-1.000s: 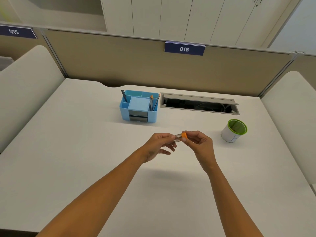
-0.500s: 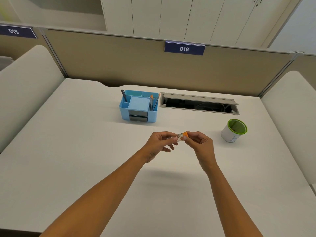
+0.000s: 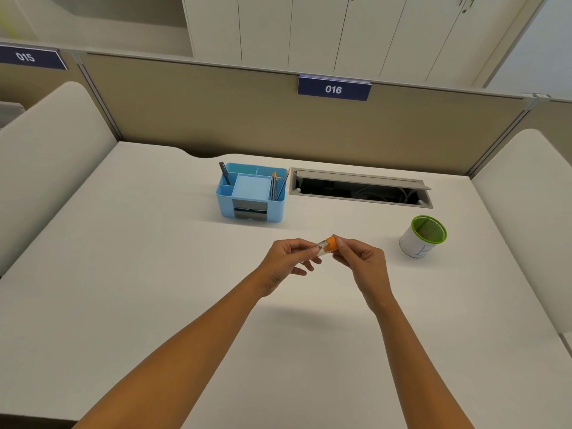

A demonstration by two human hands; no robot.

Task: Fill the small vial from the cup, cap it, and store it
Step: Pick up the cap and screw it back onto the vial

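The vial [image 3: 323, 248] is held tilted above the worktop [image 3: 154, 274], left hand [image 3: 289, 261] fingers pinching its clear body to steady it while right hand [image 3: 359, 258] fingers grip the orange cap [image 3: 331, 243], presumably for twisting; cup [image 3: 422, 236] stands well apart.

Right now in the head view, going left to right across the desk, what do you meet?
Blue desk organizer → left hand → vial with orange cap → right hand → green-rimmed cup. The open cable tray behind spans several of these, so it is left out.
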